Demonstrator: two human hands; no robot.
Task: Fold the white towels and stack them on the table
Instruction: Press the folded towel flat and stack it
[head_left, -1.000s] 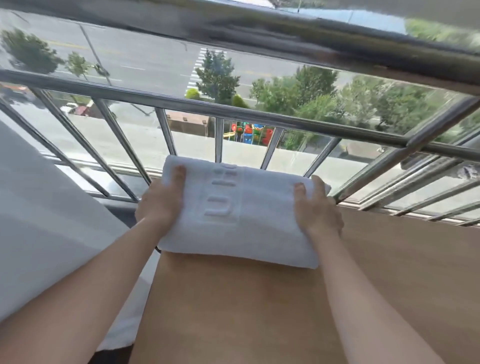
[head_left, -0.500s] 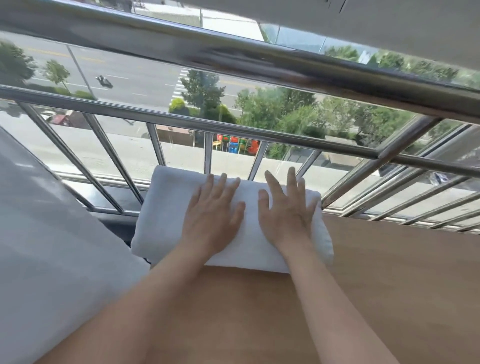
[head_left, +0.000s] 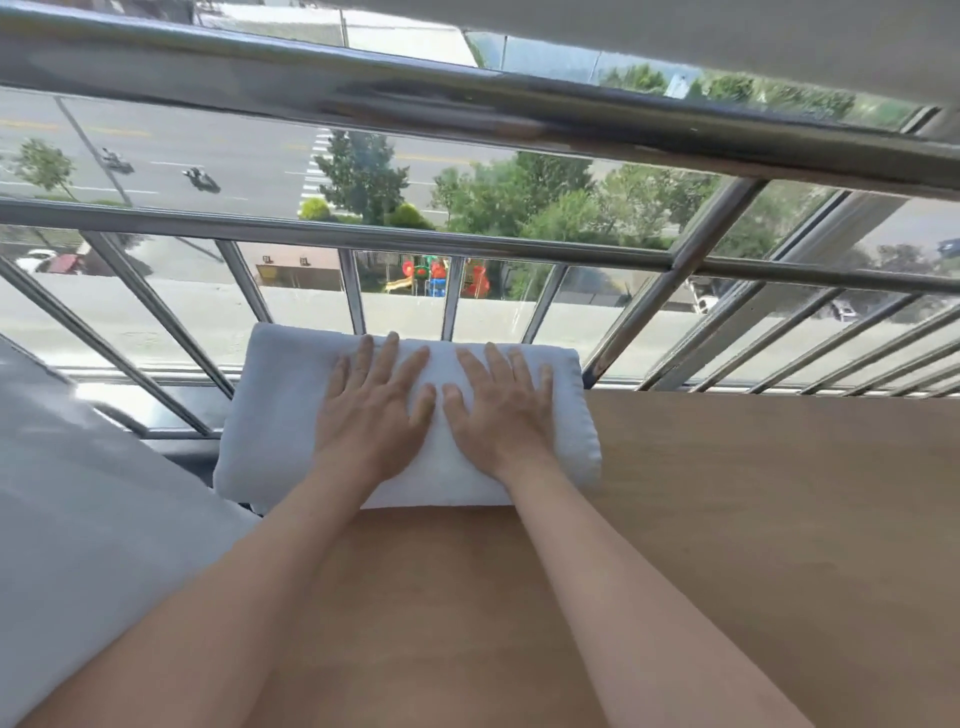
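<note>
Resting flat-fingered atop towel (head_left: 278, 410): left hand (head_left: 371, 418), right hand (head_left: 500, 415).

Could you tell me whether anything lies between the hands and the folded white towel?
Nothing visible: left hand and right hand lie flat directly on the folded white towel on the brown wooden table.

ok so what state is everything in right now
white towel: folded, lying at the table's far left corner, left end overhanging the edge
left hand: open, fingers straight, pressing flat on the towel
right hand: open, pressing flat beside the left hand
table: bearing the towel
white cloth: spread left of the table
</note>
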